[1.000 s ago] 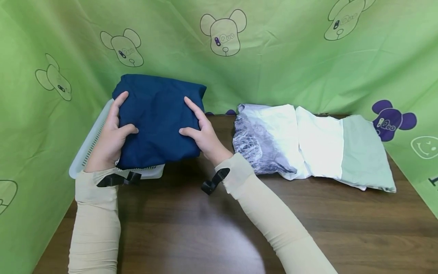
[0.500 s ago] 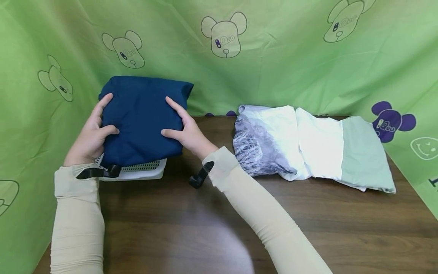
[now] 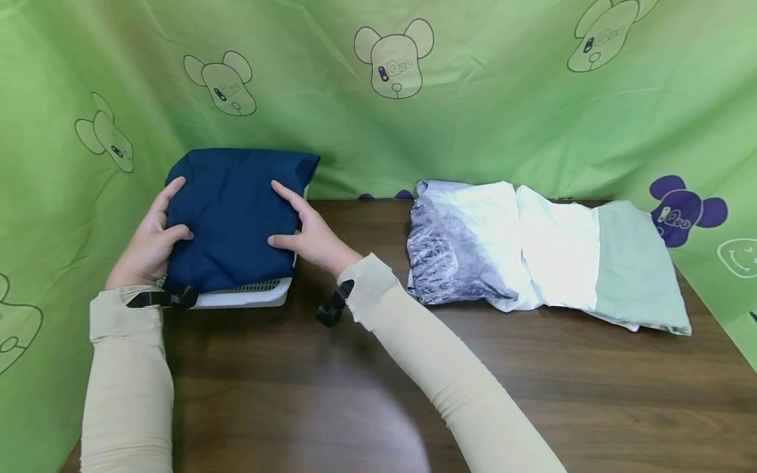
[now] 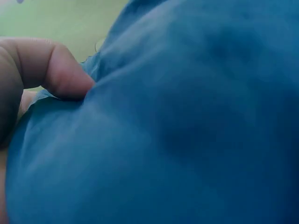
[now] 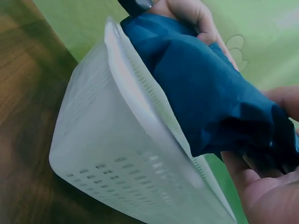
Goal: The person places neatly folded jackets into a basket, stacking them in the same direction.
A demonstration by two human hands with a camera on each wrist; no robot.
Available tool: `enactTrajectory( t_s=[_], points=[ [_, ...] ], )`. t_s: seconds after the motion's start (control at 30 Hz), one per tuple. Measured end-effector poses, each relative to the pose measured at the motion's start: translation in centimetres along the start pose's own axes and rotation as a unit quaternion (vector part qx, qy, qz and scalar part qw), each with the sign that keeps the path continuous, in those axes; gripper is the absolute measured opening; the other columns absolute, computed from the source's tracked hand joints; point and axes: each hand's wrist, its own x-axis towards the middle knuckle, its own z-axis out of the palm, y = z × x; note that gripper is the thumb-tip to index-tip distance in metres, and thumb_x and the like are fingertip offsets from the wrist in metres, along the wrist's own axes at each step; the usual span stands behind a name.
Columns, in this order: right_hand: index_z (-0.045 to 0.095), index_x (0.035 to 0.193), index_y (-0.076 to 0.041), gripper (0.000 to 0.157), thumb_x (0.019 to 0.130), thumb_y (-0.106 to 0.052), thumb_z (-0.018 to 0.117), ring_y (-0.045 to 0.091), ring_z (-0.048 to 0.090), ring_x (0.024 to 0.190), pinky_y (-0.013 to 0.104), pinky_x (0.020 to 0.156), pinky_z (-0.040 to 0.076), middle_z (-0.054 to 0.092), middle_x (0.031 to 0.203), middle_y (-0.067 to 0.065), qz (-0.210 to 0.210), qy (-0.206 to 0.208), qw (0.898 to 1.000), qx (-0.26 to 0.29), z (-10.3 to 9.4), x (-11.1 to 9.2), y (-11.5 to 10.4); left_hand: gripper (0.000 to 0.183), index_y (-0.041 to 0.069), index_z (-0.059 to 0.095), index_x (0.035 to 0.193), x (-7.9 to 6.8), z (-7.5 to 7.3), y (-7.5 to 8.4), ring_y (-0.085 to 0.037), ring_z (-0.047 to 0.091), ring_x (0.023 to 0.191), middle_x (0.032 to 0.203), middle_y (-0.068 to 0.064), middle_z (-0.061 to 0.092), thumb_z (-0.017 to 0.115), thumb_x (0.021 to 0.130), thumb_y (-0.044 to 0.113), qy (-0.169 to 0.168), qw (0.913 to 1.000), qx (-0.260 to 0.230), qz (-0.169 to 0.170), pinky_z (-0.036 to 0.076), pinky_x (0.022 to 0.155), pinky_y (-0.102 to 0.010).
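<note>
A folded navy cloth [image 3: 230, 220] lies level over a white plastic basket [image 3: 242, 301] at the left of the table. My left hand [image 3: 144, 242] grips the cloth's left side, thumb on top. On the opposite side, my right hand [image 3: 316, 238] holds it the same way, with the thumb over the near part. The right wrist view has the cloth [image 5: 201, 84] at the perforated basket's rim [image 5: 124, 77], partly inside it or just above; I cannot tell how deep. In the left wrist view, a bent digit [image 4: 70, 77] presses into the fabric [image 4: 154, 140]. Most of the basket's inside is hidden.
To the right, folded fabrics lie side by side: a grey-and-white patterned one [image 3: 443, 249], a white one [image 3: 558, 246] and a pale green one [image 3: 639, 269]. A green printed curtain [image 3: 491, 98] closes off the back and sides of the wooden table [image 3: 296, 394].
Both hands have carried the navy cloth to the left and then down over the basket. The fabrics on the right have stayed in place.
</note>
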Motion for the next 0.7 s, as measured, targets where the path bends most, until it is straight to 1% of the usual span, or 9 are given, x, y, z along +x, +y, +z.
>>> enactTrajectory(
  t_s=[0.1, 0.23, 0.37, 0.47, 0.53, 0.7],
  points=[
    [0.025, 0.162, -0.028, 0.089, 0.091, 0.007, 0.066, 0.020, 0.038, 0.145, 0.029, 0.112, 0.038, 0.023, 0.165, 0.002, 0.008, 0.008, 1.000, -0.001, 0.6, 0.1, 0.4, 0.097, 0.029, 0.023, 0.163, 0.0, -0.4, -0.2, -0.019, 0.028, 0.137, 0.165, -0.012, 0.010, 0.035, 0.084, -0.026, 0.008, 0.9999, 0.014, -0.003, 0.036, 0.096, -0.016],
    [0.021, 0.163, -0.029, 0.092, 0.091, 0.008, 0.066, 0.021, 0.034, 0.147, 0.030, 0.113, 0.038, 0.018, 0.167, 0.002, 0.021, 0.011, 1.000, 0.000, 1.2, 0.1, 0.9, 0.096, 0.029, 0.021, 0.163, 0.1, -0.9, -0.5, -0.020, 0.023, 0.141, 0.167, -0.011, 0.003, 0.035, 0.084, -0.024, 0.012, 0.9983, 0.056, -0.006, 0.031, 0.099, -0.016],
    [0.020, 0.163, -0.029, 0.094, 0.091, 0.008, 0.067, 0.022, 0.030, 0.149, 0.033, 0.114, 0.037, 0.016, 0.168, 0.001, 0.038, 0.023, 0.999, -0.001, 1.7, 0.2, 1.3, 0.095, 0.027, 0.017, 0.164, 0.2, -1.2, -0.8, -0.019, 0.013, 0.145, 0.168, -0.010, -0.007, 0.035, 0.085, -0.022, 0.013, 0.9928, 0.119, -0.011, 0.022, 0.107, -0.017],
    [0.021, 0.163, -0.027, 0.092, 0.091, 0.009, 0.066, 0.025, 0.029, 0.150, 0.035, 0.113, 0.038, 0.016, 0.168, 0.002, 0.046, 0.032, 0.998, -0.007, 1.9, 0.2, 1.5, 0.094, 0.023, 0.013, 0.164, 0.3, -1.2, -1.0, -0.019, 0.005, 0.147, 0.168, -0.013, -0.012, 0.035, 0.085, -0.022, 0.012, 0.9873, 0.158, -0.013, 0.014, 0.110, -0.019],
    [0.022, 0.163, -0.026, 0.091, 0.091, 0.008, 0.066, 0.026, 0.029, 0.150, 0.035, 0.113, 0.038, 0.016, 0.168, 0.003, 0.048, 0.038, 0.998, -0.021, 2.0, 0.2, 1.6, 0.093, 0.020, 0.011, 0.164, 0.5, -1.2, -1.1, -0.020, 0.000, 0.147, 0.167, -0.014, -0.013, 0.035, 0.084, -0.021, 0.011, 0.9843, 0.175, -0.013, 0.010, 0.112, -0.020],
    [0.026, 0.162, -0.022, 0.085, 0.093, 0.004, 0.066, 0.026, 0.026, 0.151, 0.031, 0.115, 0.034, 0.017, 0.168, 0.006, 0.046, 0.055, 0.993, -0.094, 2.3, 0.2, 1.4, 0.091, 0.013, 0.004, 0.164, 0.7, -1.3, -1.1, -0.023, -0.009, 0.148, 0.167, -0.016, -0.016, 0.034, 0.085, -0.021, 0.007, 0.9792, 0.202, -0.017, 0.001, 0.115, -0.026]
  ],
)
